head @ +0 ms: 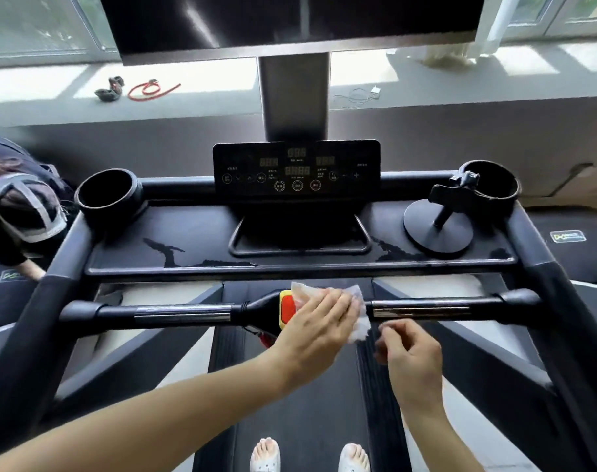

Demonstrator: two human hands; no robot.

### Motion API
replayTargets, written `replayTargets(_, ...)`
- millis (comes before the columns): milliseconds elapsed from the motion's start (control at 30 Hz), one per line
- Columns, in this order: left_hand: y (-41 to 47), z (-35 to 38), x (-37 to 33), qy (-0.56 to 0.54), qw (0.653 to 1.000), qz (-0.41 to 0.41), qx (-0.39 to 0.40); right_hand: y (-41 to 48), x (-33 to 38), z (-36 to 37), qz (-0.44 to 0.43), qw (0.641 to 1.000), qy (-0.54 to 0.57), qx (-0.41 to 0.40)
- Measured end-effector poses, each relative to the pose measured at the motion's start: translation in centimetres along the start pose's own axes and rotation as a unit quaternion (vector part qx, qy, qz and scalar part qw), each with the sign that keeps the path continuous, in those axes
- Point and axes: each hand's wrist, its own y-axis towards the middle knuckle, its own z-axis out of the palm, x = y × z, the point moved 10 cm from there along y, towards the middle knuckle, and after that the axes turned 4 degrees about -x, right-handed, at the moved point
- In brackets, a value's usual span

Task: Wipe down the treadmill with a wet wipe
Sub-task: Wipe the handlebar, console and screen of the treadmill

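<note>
I stand on a black treadmill with its front crossbar (184, 311) running across the middle of the view. My left hand (319, 321) lies flat on a white wet wipe (360, 321), pressing it over the centre of the bar beside the red and yellow safety button (287, 308). My right hand (409, 349) hovers just below the bar to the right, fingers curled loosely near the wipe's lower corner; whether it pinches anything is unclear. The console tray (195, 243) behind the bar shows wet streaks. The control panel (296, 170) sits above it.
Cup holders stand at both ends of the tray (108, 195) (494, 180). A black phone stand (438, 228) rests on the tray's right side. A large screen (290, 22) hangs overhead. Another person's head (21, 206) is at the far left. My feet (310, 456) are on the belt.
</note>
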Motion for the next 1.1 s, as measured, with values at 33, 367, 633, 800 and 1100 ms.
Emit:
replayTargets(33,0.1,-0.4,-1.0,-0.004,1.000,0.004,-0.020,-1.0,-2.5,0.8,0.116,0.990,0.067,0.033)
replayTargets(367,-3.9,2.5,-2.4,-0.354,0.842,-0.406,0.041,-2.9,-8.1,3.8,0.396,0.859,0.297,0.134)
replayTargets(633,-13.4,-0.4,1.7,-0.370,0.680,-0.633,-0.028,-1.5,-5.4,10.9,0.423,0.729,0.527,0.108)
replayTargets(800,-17.4,-2.2,5.8,-0.333,0.641,-0.689,-0.058,-1.3,-5.7,8.6,0.352,0.840,0.391,0.133)
replayTargets(1100,-20.0,0.7,10.0,-0.477,0.492,-0.727,-0.037,-2.6,-6.4,9.8,0.334,0.866,0.366,0.070)
